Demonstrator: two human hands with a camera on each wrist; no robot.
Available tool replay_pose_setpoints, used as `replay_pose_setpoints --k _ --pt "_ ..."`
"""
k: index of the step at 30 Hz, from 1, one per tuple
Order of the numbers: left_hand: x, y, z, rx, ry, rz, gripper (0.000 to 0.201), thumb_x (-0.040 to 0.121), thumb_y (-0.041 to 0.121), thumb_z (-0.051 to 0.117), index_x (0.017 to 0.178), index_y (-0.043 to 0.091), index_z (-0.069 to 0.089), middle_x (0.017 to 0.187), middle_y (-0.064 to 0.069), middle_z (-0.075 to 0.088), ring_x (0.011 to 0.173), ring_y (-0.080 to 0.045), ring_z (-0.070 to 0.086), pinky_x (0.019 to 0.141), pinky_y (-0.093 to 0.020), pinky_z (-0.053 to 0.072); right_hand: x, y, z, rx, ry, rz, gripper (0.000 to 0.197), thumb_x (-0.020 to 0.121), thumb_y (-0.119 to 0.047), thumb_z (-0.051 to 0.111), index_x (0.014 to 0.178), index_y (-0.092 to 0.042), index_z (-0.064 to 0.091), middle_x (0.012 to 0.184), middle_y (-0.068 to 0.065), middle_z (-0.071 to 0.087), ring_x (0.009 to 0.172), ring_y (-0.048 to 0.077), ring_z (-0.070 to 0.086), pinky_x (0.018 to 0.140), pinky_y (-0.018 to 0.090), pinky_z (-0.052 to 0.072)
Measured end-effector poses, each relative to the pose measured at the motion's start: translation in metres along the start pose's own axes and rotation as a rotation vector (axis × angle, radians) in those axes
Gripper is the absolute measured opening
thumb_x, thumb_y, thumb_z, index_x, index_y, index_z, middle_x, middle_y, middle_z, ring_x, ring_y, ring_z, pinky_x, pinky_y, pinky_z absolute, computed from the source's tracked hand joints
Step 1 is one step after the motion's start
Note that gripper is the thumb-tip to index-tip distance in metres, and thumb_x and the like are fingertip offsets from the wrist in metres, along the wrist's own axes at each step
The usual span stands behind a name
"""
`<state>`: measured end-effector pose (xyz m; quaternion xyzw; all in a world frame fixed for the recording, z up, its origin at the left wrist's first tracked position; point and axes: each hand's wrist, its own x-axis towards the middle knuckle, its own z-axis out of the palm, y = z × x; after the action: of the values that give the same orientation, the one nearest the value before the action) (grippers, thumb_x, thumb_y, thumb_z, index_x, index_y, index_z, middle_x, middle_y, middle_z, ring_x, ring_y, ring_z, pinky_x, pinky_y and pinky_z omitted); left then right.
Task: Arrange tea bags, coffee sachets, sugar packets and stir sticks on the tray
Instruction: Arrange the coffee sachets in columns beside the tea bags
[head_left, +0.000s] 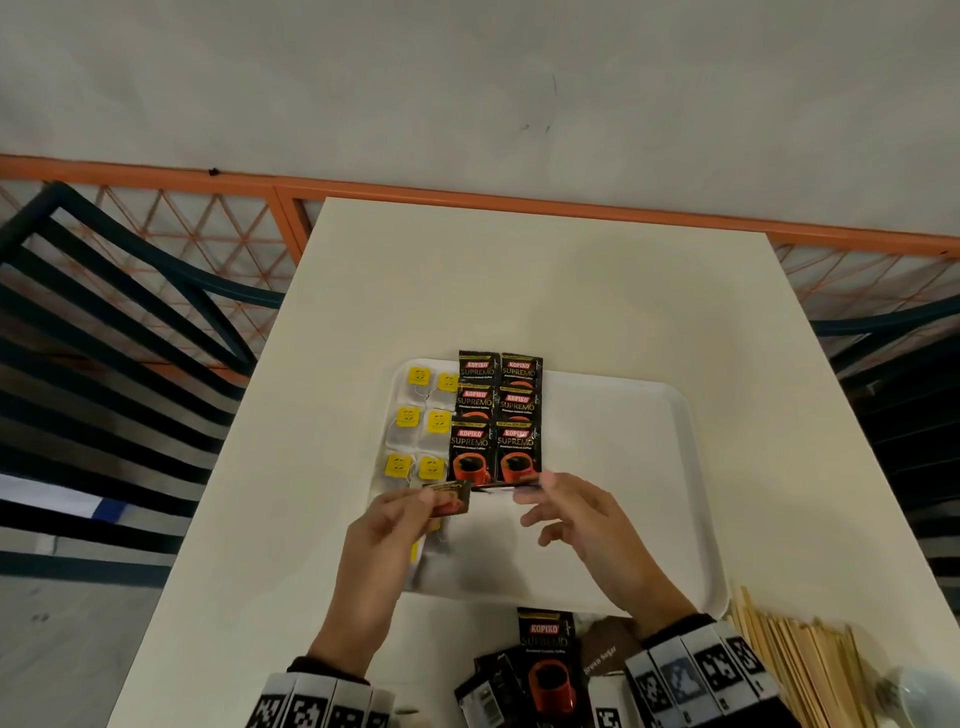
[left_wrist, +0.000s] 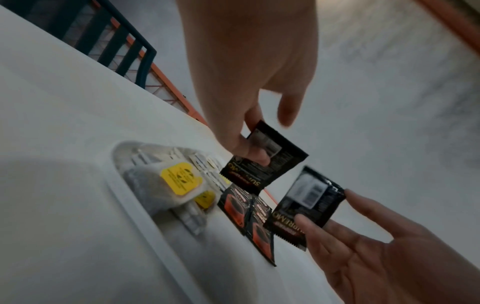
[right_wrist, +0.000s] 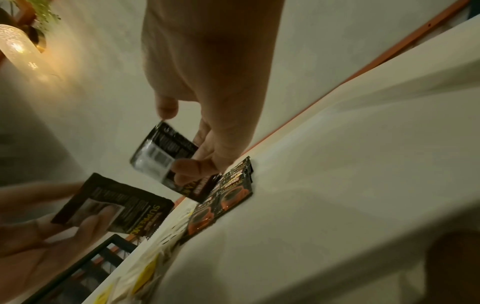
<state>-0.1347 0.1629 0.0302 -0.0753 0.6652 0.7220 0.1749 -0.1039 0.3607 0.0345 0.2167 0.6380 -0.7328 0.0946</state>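
Pinching one coffee sachet (head_left: 451, 498) per hand (head_left: 400, 512) above six sachets (head_left: 496, 415), six tea bags (head_left: 421, 421).

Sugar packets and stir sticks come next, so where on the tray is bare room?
The tray's right half, from the coffee sachets to its right rim, is bare. The left is crowded: tea bags, sachets, and both hands at the near edge.

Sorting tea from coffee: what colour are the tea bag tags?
Yellow tea bag tags, clearest in the head view.
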Motion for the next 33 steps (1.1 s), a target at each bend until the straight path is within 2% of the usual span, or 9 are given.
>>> replay_pose_setpoints --k 3,5,8,10,14,21,25,29,33 --pt "0.007 -0.003 0.006 0.117 0.008 0.037 0.028 0.086 0.002 0.059 0.092 0.027 0.071 0.110 -0.005 0.064 0.098 -0.016 0.064 0.071 -0.009 0.049 0.000 0.002 -0.006 0.023 0.013 -0.003 0.027 0.088 -0.030 0.053 0.098 -0.013 0.071 0.093 0.012 0.071 0.078 0.017 0.065 0.064 0.025 0.052" --pt "0.014 -0.007 0.006 0.138 0.000 0.033 0.040 0.085 -0.001 0.060 0.101 0.035 0.063 0.116 -0.006 0.060 0.093 -0.016 0.067 0.066 -0.011 0.051 0.004 0.006 -0.011 -0.095 0.042 -0.022 0.013 0.089 -0.012 0.057 0.095 -0.016 0.069 0.098 0.009 0.070 0.082 0.017 0.065 0.067 0.022 0.052" --pt "0.024 -0.011 0.007 0.207 -0.013 0.048 0.047 0.084 0.001 0.062 0.104 0.043 0.057 0.121 -0.006 0.057 0.093 -0.016 0.068 0.070 -0.019 0.054 0.013 0.011 -0.016 -0.245 0.069 -0.040 0.019 0.087 -0.002 0.057 0.089 -0.020 0.057 0.096 0.008 0.068 0.087 0.019 0.065 0.068 0.021 0.054" --pt "0.033 -0.015 0.010 0.317 -0.015 0.074 0.043 0.084 0.003 0.063 0.101 0.043 0.059 0.121 -0.007 0.057 0.096 -0.017 0.066 0.080 -0.027 0.054 0.020 0.013 -0.018 -0.256 0.080 -0.049 0.024 0.086 -0.003 0.059 0.090 -0.022 0.045 0.092 0.011 0.069 0.083 0.020 0.066 0.065 0.021 0.052" --pt "0.045 -0.020 0.019 0.446 -0.003 0.106 0.040 0.080 0.005 0.067 0.096 0.042 0.061 0.114 -0.006 0.060 0.100 -0.021 0.063 0.091 -0.041 0.052 0.032 0.016 -0.019 -0.333 0.134 -0.064 0.030 0.082 -0.009 0.067 0.096 -0.016 0.042 0.079 0.006 0.068 0.058 -0.001 0.061 0.056 0.011 0.047" --pt "0.053 -0.024 0.029 0.616 0.040 0.140 0.026 0.078 0.007 0.070 0.101 0.019 0.066 0.099 -0.003 0.065 0.087 -0.022 0.062 0.081 -0.034 0.053 0.044 0.027 -0.018 -0.424 0.231 -0.065 0.030 0.080 -0.012 0.070 0.094 -0.014 0.043 0.073 0.007 0.068 0.057 0.002 0.062 0.055 0.012 0.047" --pt "0.054 -0.024 0.032 0.773 0.052 0.243 0.023 0.076 0.009 0.073 0.098 0.012 0.066 0.098 0.000 0.052 0.074 -0.012 0.054 0.072 -0.019 0.046 0.048 0.029 -0.015 -0.499 0.282 -0.086 0.029 0.079 -0.012 0.071 0.091 -0.016 0.045 0.076 0.011 0.067 0.063 0.010 0.063 0.054 0.010 0.046" --pt "0.051 -0.023 0.033 0.932 0.042 0.238 0.022 0.078 0.017 0.071 0.100 0.014 0.065 0.104 0.002 0.046 0.086 -0.016 0.054 0.075 -0.027 0.050 0.049 0.029 -0.015 -0.535 0.301 -0.075 0.029 0.077 -0.014 0.073 0.090 -0.015 0.047 0.071 0.003 0.062 0.063 0.006 0.057 0.053 0.009 0.042" --pt "0.049 -0.023 0.029 1.010 0.064 0.291 0.020 0.076 0.019 0.073 0.094 0.012 0.067 0.105 -0.007 0.053 0.092 -0.025 0.056 0.074 -0.035 0.050 0.047 0.028 -0.017 -0.556 0.326 -0.097 0.029 0.077 -0.016 0.074 0.091 -0.013 0.048 0.067 -0.001 0.060 0.064 0.012 0.057 0.054 0.010 0.041"
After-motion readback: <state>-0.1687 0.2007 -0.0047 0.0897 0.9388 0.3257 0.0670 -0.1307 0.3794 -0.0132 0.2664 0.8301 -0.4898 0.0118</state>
